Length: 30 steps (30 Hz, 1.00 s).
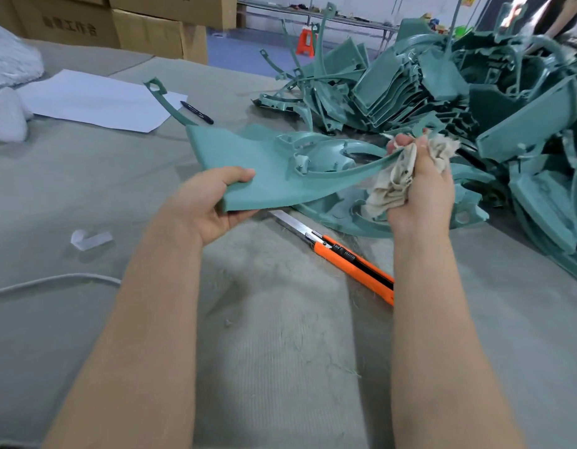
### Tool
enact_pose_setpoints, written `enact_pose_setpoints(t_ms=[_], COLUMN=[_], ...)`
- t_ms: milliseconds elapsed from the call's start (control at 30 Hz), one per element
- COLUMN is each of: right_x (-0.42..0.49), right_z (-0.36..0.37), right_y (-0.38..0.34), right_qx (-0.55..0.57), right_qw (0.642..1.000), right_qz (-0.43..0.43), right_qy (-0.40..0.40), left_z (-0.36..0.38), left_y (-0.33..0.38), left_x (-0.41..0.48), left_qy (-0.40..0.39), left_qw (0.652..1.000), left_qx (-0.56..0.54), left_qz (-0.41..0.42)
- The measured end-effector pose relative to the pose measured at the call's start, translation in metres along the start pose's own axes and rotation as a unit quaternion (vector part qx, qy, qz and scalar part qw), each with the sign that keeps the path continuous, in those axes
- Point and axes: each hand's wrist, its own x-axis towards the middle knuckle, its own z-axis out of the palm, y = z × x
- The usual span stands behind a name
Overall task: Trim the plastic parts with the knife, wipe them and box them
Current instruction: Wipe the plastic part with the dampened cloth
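Where the hands meet: a teal plastic part is held above the table at mid-frame. Its flat panel is to the left, a ribbed round moulding and a thin curved arm are to the right, and a slim looped stalk rises toward the upper left.
Left hand: grasps the panel's near corner, thumb on top and fingers curled underneath.
Right hand: fingers clenched round a crumpled off-white cloth, which is pressed against the part's thin curved arm at centre right.
Knife: orange utility knife with the blade extended, lying on the table just below the part. The blade points to the upper left and the handle end is hidden behind the right forearm.
Pile of parts: a heap of teal mouldings across the upper right, with one lying directly beneath the right hand.
Table surface: grey-green fabric covering, strewn with fine shavings at lower centre.
Left of frame: a white sheet of paper with a black pen at its right edge. Below them are a small translucent strip and a white cord running in from the edge.
Background: cardboard boxes at top left, and an orange stool on a blue floor at top centre.
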Motion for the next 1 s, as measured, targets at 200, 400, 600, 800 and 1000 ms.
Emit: enact_pose_setpoints(t_ms=[200,400,600,800,1000], right_x=[-0.001,-0.005,-0.003,0.011,0.012], right_z=[0.003,0.004,0.004,-0.007,-0.01], right_y=[0.003,0.005,-0.001,0.014,0.012], right_qx=[0.016,-0.116,-0.192,-0.512,-0.406], right_qw=[0.996,0.988,0.977,0.853,0.899], right_qz=[0.012,-0.035,-0.082,-0.099,-0.098], right_qy=[0.092,0.097,0.033,-0.038,0.129], left_z=[0.002,0.003,-0.002,-0.01,-0.01], left_y=[-0.002,-0.001,0.002,0.008,0.01], left_x=[-0.002,-0.001,-0.002,-0.004,-0.005], left_qy=[-0.007,0.042,0.046,0.036,-0.006], left_qw=[1.0,0.999,0.997,0.995,0.995], left_qx=[0.002,-0.003,0.054,0.082,0.089], left_qz=[-0.023,-0.003,0.019,0.038,0.041])
